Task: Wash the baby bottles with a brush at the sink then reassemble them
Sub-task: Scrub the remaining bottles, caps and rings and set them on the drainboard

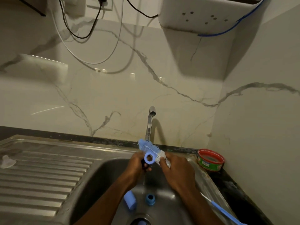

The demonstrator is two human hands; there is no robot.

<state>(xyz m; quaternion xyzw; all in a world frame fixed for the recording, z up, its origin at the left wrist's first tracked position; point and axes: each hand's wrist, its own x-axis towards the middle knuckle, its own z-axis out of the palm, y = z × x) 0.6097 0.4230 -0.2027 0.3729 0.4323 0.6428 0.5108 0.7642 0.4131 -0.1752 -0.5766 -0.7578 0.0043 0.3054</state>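
On the left drainboard a clear teat [7, 161] lies apart, while over the sink [100, 181] the left hand [138, 166] grips the brush [150, 149] and the right hand [177, 169] pinches its bristles; wet fingers could drop it onto the blue cap [129, 202] and collar [150, 199] below.

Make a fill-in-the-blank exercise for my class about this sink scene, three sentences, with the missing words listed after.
1. The left hand holds a blue ring while the right hand holds the ____.
2. The red tub sits on the counter to the ____ of the sink.
3. The clear teat lies on the ____, left of the basin.

Missing words: brush; right; drainboard
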